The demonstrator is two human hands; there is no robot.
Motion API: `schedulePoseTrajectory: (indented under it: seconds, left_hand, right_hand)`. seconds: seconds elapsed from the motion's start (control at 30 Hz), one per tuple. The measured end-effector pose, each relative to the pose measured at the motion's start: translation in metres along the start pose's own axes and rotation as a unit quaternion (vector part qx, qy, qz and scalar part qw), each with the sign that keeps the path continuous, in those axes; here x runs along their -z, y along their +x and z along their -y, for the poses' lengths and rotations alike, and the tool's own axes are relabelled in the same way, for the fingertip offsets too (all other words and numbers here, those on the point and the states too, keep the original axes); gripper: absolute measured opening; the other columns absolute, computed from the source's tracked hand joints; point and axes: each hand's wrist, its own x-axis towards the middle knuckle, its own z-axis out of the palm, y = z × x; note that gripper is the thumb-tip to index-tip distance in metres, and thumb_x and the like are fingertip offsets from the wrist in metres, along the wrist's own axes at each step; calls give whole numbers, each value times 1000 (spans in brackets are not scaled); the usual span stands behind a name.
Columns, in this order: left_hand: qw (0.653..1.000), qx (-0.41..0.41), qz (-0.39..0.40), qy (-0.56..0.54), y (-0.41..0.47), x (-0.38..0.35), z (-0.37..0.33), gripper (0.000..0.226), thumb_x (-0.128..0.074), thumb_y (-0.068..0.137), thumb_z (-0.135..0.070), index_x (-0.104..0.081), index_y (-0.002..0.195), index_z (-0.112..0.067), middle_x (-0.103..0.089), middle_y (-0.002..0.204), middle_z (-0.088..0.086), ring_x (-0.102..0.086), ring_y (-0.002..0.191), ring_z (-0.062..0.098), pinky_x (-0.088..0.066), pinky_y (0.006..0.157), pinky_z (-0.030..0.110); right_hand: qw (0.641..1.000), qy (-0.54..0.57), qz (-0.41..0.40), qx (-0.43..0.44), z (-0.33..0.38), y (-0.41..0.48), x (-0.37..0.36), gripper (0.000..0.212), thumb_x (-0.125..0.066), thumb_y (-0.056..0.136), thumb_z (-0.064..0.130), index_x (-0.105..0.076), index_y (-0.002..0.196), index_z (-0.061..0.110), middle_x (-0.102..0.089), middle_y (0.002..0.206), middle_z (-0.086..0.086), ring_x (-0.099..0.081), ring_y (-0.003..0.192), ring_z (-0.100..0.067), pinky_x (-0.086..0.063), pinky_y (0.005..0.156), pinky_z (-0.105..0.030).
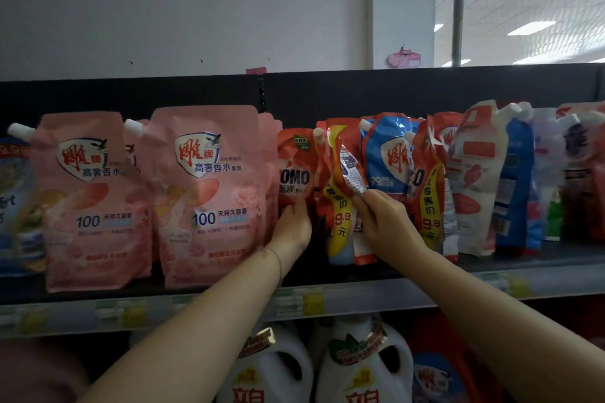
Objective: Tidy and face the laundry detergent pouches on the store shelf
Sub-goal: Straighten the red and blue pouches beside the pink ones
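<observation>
Nearest the camera, two bare forearms reached up and forward over white jugs (360,366) on the lower shelf. Above the jugs ran the shelf (409,296) edge with its blurred yellow price tags (312,302).

The left hand (293,222) was raised against the bottom of the red OMO pouch (294,170). Its fingers were fairly straight and pressed on the pouch's lower edge, curled around nothing. That pouch stood upright facing front, directly above the hand and just right of two big pink pouches (209,196).

The right hand (383,219) sat just beside the left, with a dark gap between them. Its fingertips pinched the crumpled, folded-over corner of a red yellow-banded pouch (339,222). The rest of that pouch hung below and to the left of the hand, twisted, with its band turned partly forward.

Right of this hand, a blue pouch (389,157) and another red one (425,193) leaned close together. Further along, white and blue pouches (474,180) stood edge-on, packed tight and tilted.

Behind everything were the black back panel (360,91) and a white wall (180,3).
</observation>
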Motion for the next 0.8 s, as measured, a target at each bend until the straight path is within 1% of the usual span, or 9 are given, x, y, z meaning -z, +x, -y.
schedulePoseTrajectory:
  seconds: [0.07, 0.13, 0.23, 0.33, 0.53, 0.6, 0.67, 0.73, 0.8]
  left_hand:
    - [994, 52, -10, -95, 13, -12, 1, 99, -18, 73, -82, -57, 128, -10, -58, 131, 10, -52, 122, 27, -35, 110, 42]
    - [982, 81, 4, -172, 2, -23, -17, 68, -25, 93, -65, -61, 118, -13, -61, 124, 11, -56, 116, 26, -39, 107, 41]
    - [957, 73, 69, -271, -6, -41, -26, 40, -45, 96, -51, -60, 108, -16, -64, 111, 9, -60, 103, 22, -49, 86, 32]
    - [932, 94, 88, -339, -13, -46, -32, 32, -51, 93, -41, -63, 92, -11, -65, 92, 11, -61, 83, 21, -46, 69, 28]
    - [910, 79, 77, -400, -24, -45, -32, 42, -48, 84, -51, -65, 94, -13, -71, 73, 8, -67, 67, 19, -47, 64, 30]
    - [902, 79, 73, -419, -31, -39, -36, 51, -48, 77, -54, -63, 105, -14, -68, 79, 11, -68, 66, 21, -49, 64, 31]
    - [911, 97, 70, -395, -35, -34, -36, 73, -42, 84, -59, -45, 138, -10, -60, 110, 23, -62, 98, 39, -50, 87, 39]
    - [915, 102, 52, -387, -35, -27, -36, 76, -39, 89, -59, -32, 147, -8, -32, 144, 34, -38, 129, 48, -33, 110, 46]
    - [912, 51, 55, -402, -36, -24, -44, 59, -35, 94, -55, -55, 130, -12, -49, 134, 26, -64, 108, 30, -53, 91, 39]
  right_hand:
    - [1000, -1, -5, 26, -2, 1, 9, 25, -48, 95, 14, -38, 74, 22, -37, 70, 21, -46, 62, 7, -33, 57, -5]
    - [999, -6, -9, 48, -4, 2, 17, 24, -46, 96, 18, -37, 75, 24, -35, 70, 22, -45, 63, 9, -32, 58, -4]
    - [997, -11, -5, 72, -7, 1, 27, 22, -43, 97, 21, -38, 75, 23, -33, 71, 24, -43, 62, 10, -30, 57, -5]
    - [996, -16, -3, 90, -9, 1, 32, 23, -42, 97, 22, -38, 74, 21, -31, 71, 23, -39, 59, 8, -29, 56, -9]
    - [992, -7, -11, 129, -2, -3, 31, 29, -43, 97, 17, -47, 71, 6, -39, 73, 7, -36, 55, -10, -34, 48, -25]
    - [989, -5, -4, 144, 3, 0, 29, 30, -43, 97, 17, -49, 72, 3, -44, 73, 0, -41, 55, -16, -37, 49, -28]
    - [988, -4, 5, 155, 4, 4, 27, 29, -43, 97, 17, -50, 73, 2, -47, 73, -4, -43, 56, -16, -39, 50, -26]
    - [988, -3, 9, 157, 2, 7, 26, 28, -44, 97, 18, -51, 76, 2, -48, 75, -3, -43, 59, -12, -39, 52, -22]
    - [989, 2, 18, 145, -3, 10, 24, 28, -44, 97, 20, -53, 79, 1, -50, 78, -2, -45, 62, -9, -41, 54, -17]
